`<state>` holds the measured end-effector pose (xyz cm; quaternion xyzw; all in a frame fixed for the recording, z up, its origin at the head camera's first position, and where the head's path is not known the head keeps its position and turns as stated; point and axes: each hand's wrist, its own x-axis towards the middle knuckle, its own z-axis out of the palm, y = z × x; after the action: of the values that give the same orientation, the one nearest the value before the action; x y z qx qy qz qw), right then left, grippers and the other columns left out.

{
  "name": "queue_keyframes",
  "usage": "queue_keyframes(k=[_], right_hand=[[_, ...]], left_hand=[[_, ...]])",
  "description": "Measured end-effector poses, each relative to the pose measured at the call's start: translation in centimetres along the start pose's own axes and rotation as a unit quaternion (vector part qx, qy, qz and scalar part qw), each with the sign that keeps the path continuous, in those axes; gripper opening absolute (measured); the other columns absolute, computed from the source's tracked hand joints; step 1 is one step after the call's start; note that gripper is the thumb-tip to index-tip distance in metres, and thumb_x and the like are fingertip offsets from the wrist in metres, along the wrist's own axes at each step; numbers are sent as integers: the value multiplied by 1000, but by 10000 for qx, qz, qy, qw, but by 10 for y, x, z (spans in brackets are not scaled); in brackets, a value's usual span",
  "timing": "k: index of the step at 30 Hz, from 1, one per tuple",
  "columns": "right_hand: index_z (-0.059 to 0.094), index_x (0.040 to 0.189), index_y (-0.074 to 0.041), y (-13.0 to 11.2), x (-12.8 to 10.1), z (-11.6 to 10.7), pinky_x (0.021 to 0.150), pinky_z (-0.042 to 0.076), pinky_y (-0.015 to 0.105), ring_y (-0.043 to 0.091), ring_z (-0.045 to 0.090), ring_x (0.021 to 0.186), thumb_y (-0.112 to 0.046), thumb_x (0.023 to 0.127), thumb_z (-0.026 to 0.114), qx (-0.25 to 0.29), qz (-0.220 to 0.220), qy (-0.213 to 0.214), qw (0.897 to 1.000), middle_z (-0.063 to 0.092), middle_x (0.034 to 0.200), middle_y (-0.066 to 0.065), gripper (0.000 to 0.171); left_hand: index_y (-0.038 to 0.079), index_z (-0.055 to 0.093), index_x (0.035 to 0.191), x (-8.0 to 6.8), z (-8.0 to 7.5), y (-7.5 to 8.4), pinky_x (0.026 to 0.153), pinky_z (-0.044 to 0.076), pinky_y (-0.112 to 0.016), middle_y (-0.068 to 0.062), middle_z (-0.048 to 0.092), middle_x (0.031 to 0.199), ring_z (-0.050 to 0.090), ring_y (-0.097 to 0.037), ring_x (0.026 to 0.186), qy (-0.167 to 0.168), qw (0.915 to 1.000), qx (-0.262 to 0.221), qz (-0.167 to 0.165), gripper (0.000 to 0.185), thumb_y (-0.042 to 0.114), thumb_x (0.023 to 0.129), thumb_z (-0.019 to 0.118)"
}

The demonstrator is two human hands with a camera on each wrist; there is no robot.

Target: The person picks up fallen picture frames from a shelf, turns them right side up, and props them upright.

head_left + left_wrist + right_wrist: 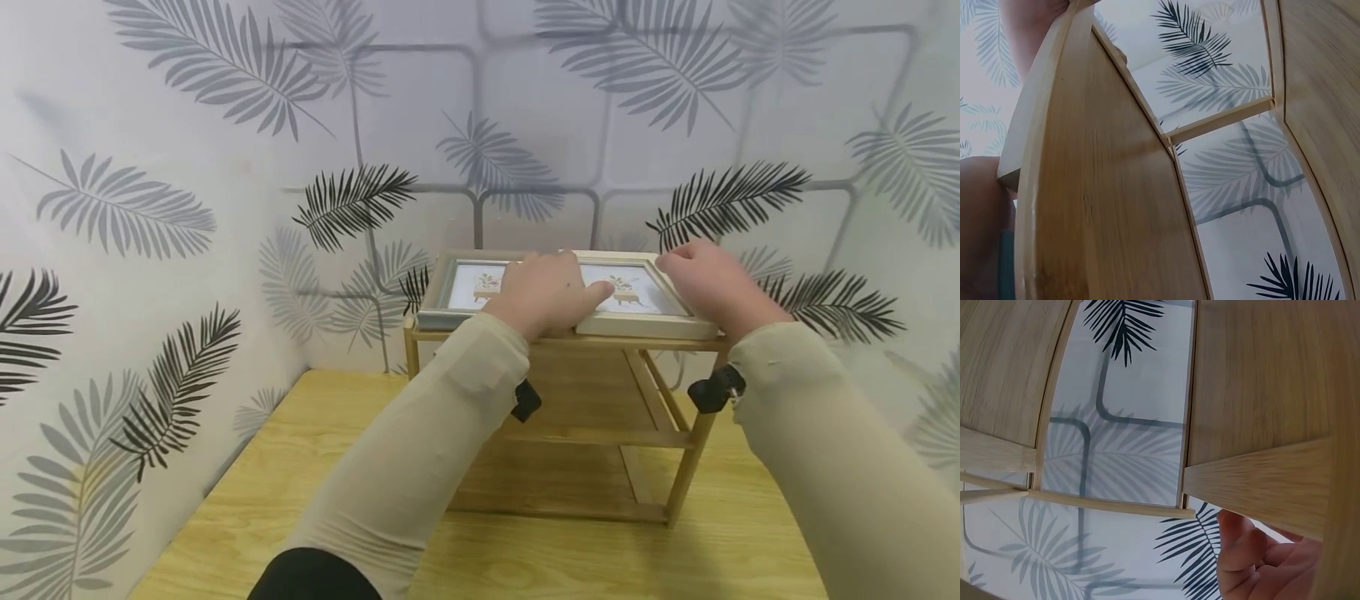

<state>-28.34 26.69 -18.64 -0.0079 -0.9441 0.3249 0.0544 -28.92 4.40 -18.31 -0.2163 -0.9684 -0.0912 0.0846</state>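
Note:
Two picture frames lie side by side on top of a wooden shelf rack (645,342): a silvery picture frame (433,317) on the left, a cream picture frame (648,327) on the right. My left hand (543,292) grips the cream frame's left side, its thumb over the picture; its fingertips are hidden. In the left wrist view that frame's corner (1011,169) sits against this hand (982,206). My right hand (708,279) holds the cream frame's right edge. Curled fingers of the right hand (1260,562) show beside the rack's end in the right wrist view.
The rack has lower wooden shelves (570,492) and stands on a yellow wood-grain surface (300,467). Close behind it is a wall (525,108) with a leaf pattern; another wall (150,292) rises on the left.

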Motion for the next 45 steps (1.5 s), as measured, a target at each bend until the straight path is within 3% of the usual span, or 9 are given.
queue_keyframes(k=[7,15,21,25,33,35,40,42,45], right_hand=[[51,139,7,-1,0,0,84,46,53,41,53,108,-54,103,34,-466,-110,-61,9988,52,131,29,72],[63,116,3,1,-2,1,70,47,45,35,57,91,-48,104,38,-881,-118,-219,9958,61,115,26,58],[62,123,4,3,-3,0,72,48,46,36,58,93,-48,104,36,-909,-57,-321,9953,60,118,27,62],[63,123,4,3,-3,0,71,47,44,36,57,92,-44,103,36,-855,-49,-270,9960,60,118,26,59],[60,120,8,4,-3,2,65,46,41,33,56,83,-33,103,32,-814,-61,-125,9966,60,110,26,53],[59,120,8,4,-3,2,66,46,42,33,56,83,-32,103,31,-822,-92,-86,9965,60,110,26,52],[58,115,7,3,-4,2,69,45,45,35,55,86,-30,104,31,-851,-232,23,9961,59,111,27,47],[58,114,7,3,-4,1,70,45,46,36,54,88,-30,104,31,-883,-281,57,9957,58,112,27,46],[55,117,7,2,-5,1,72,44,47,38,53,92,-31,104,32,-839,-272,26,9961,56,115,29,47]], left_hand=[[22,69,82,4,-6,-1,96,42,-43,3,65,118,49,-28,128,-464,9987,214,47,60,67,101,33],[24,71,90,1,-3,-1,91,46,-43,1,64,127,50,-27,127,-522,9982,272,72,59,67,101,32],[23,70,76,-2,-1,-3,78,48,-37,5,69,98,61,-15,92,-496,9986,-24,173,61,66,101,34],[21,66,73,-4,1,-6,73,47,-35,6,66,86,61,-14,84,-333,9990,-253,169,58,64,100,38],[21,64,77,-4,3,-8,78,49,-36,5,66,87,61,-15,91,-160,9988,-434,161,50,59,100,42],[20,64,78,-4,3,-8,89,50,-38,6,68,97,62,-18,109,-135,9985,-519,113,49,59,100,43],[19,67,77,-6,2,-8,114,34,-39,5,71,85,47,-21,136,-107,9970,-767,29,51,59,99,45],[19,69,75,-7,2,-9,114,34,-39,4,68,67,50,-20,130,-141,9965,-827,46,53,59,99,44],[19,70,72,-7,2,-9,104,43,-39,6,66,61,56,-19,121,-118,9957,-919,57,54,59,99,45]])
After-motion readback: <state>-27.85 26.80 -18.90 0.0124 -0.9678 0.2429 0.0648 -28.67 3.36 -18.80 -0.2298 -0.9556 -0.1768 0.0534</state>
